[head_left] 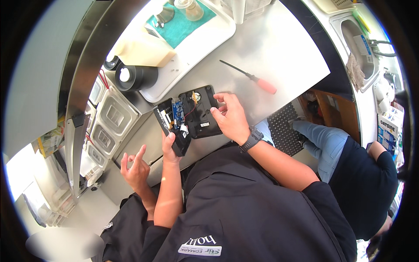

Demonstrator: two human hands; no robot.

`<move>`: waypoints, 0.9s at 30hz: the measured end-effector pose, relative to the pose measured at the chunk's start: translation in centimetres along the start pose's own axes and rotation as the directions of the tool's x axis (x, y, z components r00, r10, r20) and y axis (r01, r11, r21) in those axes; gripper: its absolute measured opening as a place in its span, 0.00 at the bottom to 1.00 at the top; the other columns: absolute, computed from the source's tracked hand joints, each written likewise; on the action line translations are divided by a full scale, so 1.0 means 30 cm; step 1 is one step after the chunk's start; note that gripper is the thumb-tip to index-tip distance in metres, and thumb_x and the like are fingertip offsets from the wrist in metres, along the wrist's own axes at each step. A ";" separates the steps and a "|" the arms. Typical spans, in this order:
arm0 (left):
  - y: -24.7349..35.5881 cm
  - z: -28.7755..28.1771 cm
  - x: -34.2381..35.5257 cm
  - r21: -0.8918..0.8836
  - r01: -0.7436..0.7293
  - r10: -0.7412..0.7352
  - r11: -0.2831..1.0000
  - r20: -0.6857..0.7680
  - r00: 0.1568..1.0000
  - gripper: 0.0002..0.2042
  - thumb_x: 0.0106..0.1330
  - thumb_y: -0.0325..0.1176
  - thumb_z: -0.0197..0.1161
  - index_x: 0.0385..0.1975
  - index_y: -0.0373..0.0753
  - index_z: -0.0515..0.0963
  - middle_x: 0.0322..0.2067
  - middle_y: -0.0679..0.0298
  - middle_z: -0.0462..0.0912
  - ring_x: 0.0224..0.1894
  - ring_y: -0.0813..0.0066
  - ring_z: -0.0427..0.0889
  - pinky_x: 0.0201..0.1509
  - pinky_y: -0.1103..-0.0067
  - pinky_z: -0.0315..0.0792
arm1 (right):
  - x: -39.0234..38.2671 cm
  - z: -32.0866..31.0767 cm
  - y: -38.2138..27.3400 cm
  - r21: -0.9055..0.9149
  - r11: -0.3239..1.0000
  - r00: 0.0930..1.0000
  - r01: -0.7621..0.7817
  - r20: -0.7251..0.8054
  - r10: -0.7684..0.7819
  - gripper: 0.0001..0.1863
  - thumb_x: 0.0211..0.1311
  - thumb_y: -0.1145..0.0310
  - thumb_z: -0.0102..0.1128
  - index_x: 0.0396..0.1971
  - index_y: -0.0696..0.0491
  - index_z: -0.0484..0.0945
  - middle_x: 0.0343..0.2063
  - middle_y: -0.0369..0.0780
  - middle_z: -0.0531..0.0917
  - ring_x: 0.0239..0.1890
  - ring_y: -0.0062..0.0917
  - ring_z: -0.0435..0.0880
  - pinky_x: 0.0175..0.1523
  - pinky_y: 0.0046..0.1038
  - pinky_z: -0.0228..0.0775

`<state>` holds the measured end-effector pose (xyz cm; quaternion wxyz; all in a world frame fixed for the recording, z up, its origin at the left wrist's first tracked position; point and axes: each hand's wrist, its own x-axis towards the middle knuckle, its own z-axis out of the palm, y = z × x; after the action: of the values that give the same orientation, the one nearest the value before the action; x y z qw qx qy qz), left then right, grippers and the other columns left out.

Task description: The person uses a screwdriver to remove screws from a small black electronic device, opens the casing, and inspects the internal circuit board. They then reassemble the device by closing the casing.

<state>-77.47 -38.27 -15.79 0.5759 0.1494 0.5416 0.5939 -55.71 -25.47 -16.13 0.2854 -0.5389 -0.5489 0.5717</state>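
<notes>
An opened black electronic device shows a blue circuit board (178, 112), thin wires and a black cover half (205, 117). My left hand (170, 150) grips the device's black housing (180, 144) from below, thumb up against it. My right hand (230, 118) holds the right edge of the cover half, thumb and curled fingers on it. Beyond the device a screwdriver (264, 85) with a pink handle and dark shaft lies on the steel counter (288, 52).
At upper left are a white tray (187, 65) with a teal cloth, cream jug and black containers, plus lidded bins (111, 113). Another person's hand (134, 170) is raised left of mine. A person (358, 183) in dark top stands at right near a sink (353, 48).
</notes>
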 end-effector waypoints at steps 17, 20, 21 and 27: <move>0.047 -0.020 -0.004 -0.132 0.091 -0.081 0.987 0.077 0.994 0.47 0.63 0.58 0.70 0.72 0.27 0.66 0.63 0.44 0.79 0.61 0.51 0.84 0.67 0.60 0.80 | -0.003 -0.012 -0.032 -0.076 0.997 0.999 0.033 -0.012 -0.034 0.19 0.65 0.71 0.69 0.55 0.55 0.81 0.50 0.44 0.79 0.42 0.33 0.82 0.49 0.35 0.79; 0.057 0.004 0.000 -0.140 0.062 -0.053 0.988 0.068 0.996 0.49 0.62 0.59 0.70 0.74 0.28 0.64 0.63 0.42 0.78 0.63 0.50 0.83 0.67 0.58 0.80 | 0.006 -0.016 -0.041 -0.116 0.988 0.994 0.101 -0.017 -0.104 0.18 0.64 0.72 0.69 0.53 0.55 0.82 0.49 0.44 0.80 0.44 0.37 0.82 0.51 0.37 0.77; 0.062 0.009 0.000 -0.141 0.056 -0.047 0.988 0.061 0.997 0.49 0.61 0.60 0.70 0.74 0.28 0.63 0.64 0.41 0.77 0.63 0.50 0.82 0.67 0.58 0.80 | 0.013 -0.015 -0.043 -0.124 0.982 0.990 0.140 -0.017 -0.143 0.17 0.63 0.72 0.69 0.52 0.55 0.82 0.49 0.44 0.80 0.45 0.38 0.81 0.52 0.38 0.77; 0.078 0.018 -0.007 -0.164 0.049 -0.041 0.985 0.053 0.998 0.51 0.59 0.60 0.72 0.75 0.29 0.62 0.65 0.42 0.76 0.65 0.49 0.80 0.68 0.54 0.79 | 0.047 0.003 -0.042 -0.195 0.945 0.964 0.262 0.018 -0.264 0.14 0.64 0.73 0.69 0.49 0.55 0.84 0.45 0.43 0.82 0.44 0.36 0.81 0.51 0.36 0.77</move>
<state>-78.20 -37.60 -13.61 0.6128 0.1033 0.4793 0.6198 -56.49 -23.92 -15.40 0.3070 -0.4888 -0.6682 0.4695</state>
